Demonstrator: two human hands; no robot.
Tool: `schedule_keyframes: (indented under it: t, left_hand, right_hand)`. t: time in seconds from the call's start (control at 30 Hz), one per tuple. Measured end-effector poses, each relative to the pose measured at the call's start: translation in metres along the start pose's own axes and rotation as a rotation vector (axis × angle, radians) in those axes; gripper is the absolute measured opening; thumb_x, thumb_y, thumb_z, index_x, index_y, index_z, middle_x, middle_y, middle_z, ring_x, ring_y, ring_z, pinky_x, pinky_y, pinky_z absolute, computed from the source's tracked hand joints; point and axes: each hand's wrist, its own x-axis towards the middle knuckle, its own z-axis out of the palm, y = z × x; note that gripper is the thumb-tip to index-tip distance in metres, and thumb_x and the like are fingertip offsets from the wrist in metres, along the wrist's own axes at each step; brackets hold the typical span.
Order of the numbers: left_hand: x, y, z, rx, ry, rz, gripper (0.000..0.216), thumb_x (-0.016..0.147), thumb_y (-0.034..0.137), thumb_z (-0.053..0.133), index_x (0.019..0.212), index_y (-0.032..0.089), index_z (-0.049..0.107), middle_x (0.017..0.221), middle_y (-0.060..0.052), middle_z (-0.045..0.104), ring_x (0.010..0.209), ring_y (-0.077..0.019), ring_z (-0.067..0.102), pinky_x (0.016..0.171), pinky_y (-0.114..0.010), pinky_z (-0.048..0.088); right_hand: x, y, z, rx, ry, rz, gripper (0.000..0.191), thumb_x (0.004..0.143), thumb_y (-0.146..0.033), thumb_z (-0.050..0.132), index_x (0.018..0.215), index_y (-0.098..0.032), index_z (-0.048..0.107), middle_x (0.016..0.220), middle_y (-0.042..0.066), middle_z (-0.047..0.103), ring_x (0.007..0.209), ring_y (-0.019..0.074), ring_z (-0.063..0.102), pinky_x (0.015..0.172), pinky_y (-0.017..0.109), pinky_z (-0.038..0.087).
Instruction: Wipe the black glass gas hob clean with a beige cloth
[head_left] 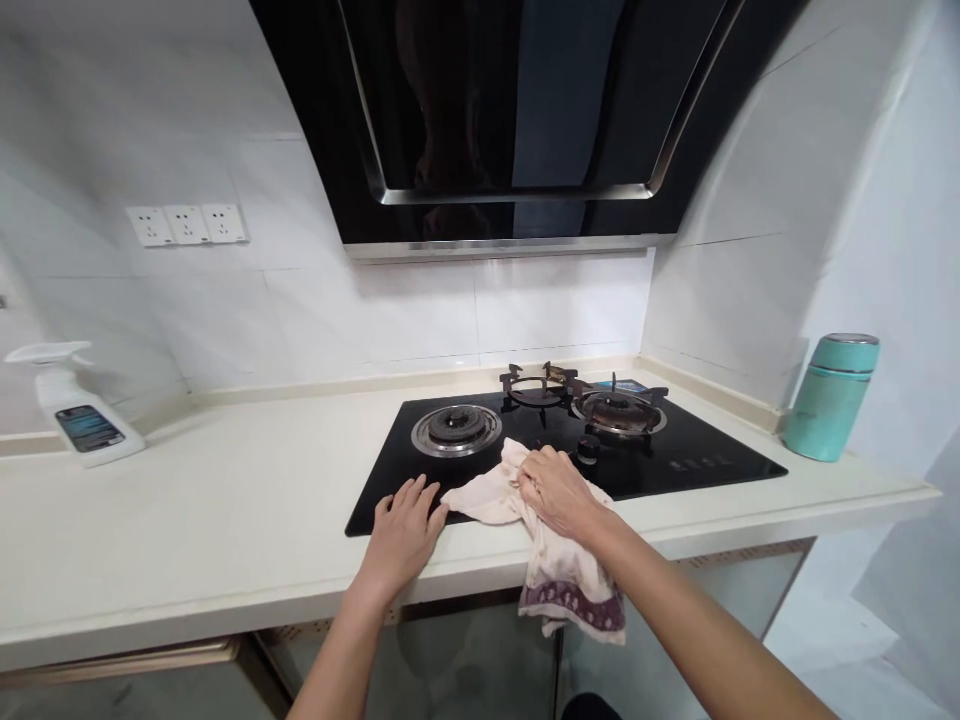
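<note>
Cloth [556, 560] lies bunched under the right hand [559, 490].

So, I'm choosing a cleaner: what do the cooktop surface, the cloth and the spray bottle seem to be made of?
Cooktop surface: probably glass, glossy black, with a smooth sheen; coated metal is possible.
Cloth: soft fabric, perhaps cotton, matte; it bunches under the right hand.
Spray bottle: likely plastic, smooth white, with a moulded-looking body.
</note>
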Motion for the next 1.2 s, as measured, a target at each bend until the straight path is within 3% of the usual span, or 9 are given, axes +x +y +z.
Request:
schedule_keyframes:
  t: [0.17,0.4,0.57,0.7,1.03,1.2]
  left_hand:
    - [-0.001,0.000,-0.002,-0.007,-0.017,0.010,0.049,0.106,0.040,0.038,0.143,0.019,0.062,0.157,-0.016,0.053,0.147,-0.0328,0.048,0.115,-0.058,0.040]
    - [-0.001,-0.002,0.001,-0.035,0.001,0.025,0.049,0.105,0.043,0.039,0.141,0.021,0.064,0.155,-0.015,0.055,0.147,-0.0343,0.047,0.114,-0.058,0.039]
    - [0.000,0.002,-0.003,-0.045,-0.019,0.009,0.049,0.105,0.042,0.038,0.142,0.020,0.063,0.157,-0.016,0.054,0.148,-0.0342,0.046,0.115,-0.059,0.038]
    - [-0.001,0.006,-0.007,-0.040,-0.027,-0.002,0.049,0.105,0.040,0.038,0.142,0.020,0.063,0.157,-0.016,0.053,0.148,-0.0346,0.046,0.116,-0.060,0.038]
    - [0.001,0.004,-0.005,0.002,0.015,0.011,0.045,0.104,0.038,0.041,0.138,0.023,0.066,0.154,-0.016,0.057,0.145,-0.0350,0.050,0.114,-0.061,0.041]
    - [0.001,0.001,-0.009,0.040,-0.014,0.020,0.044,0.104,0.037,0.041,0.139,0.024,0.065,0.154,-0.015,0.057,0.145,-0.0329,0.051,0.113,-0.059,0.042]
  right_hand:
    - [-0.011,0.015,-0.002,-0.079,0.039,0.126,0.020,0.101,-0.023,0.050,0.090,-0.020,0.066,0.097,0.007,0.069,0.094,0.0248,0.053,0.080,0.038,0.031]
    - [-0.039,0.081,-0.017,-0.212,0.062,0.347,0.024,0.102,-0.024,0.044,0.092,-0.018,0.065,0.093,0.010,0.066,0.091,0.0273,0.055,0.076,0.037,0.030]
    - [-0.043,0.087,-0.018,-0.238,0.100,0.431,0.029,0.105,-0.031,0.043,0.122,-0.015,0.059,0.122,0.015,0.062,0.111,0.0296,0.055,0.084,0.037,0.037]
    - [-0.036,0.059,-0.014,-0.247,0.085,0.480,0.033,0.105,-0.036,0.042,0.113,-0.013,0.064,0.113,0.018,0.061,0.102,0.0327,0.056,0.081,0.041,0.039]
    - [0.002,-0.071,0.007,0.039,0.026,0.195,0.038,0.103,-0.050,0.049,0.107,-0.018,0.069,0.117,0.016,0.061,0.114,0.0349,0.050,0.097,0.049,0.039]
    - [-0.001,-0.082,0.005,0.254,0.033,-0.083,0.026,0.101,-0.044,0.060,0.114,-0.022,0.066,0.120,0.007,0.063,0.115,0.0258,0.052,0.100,0.040,0.039]
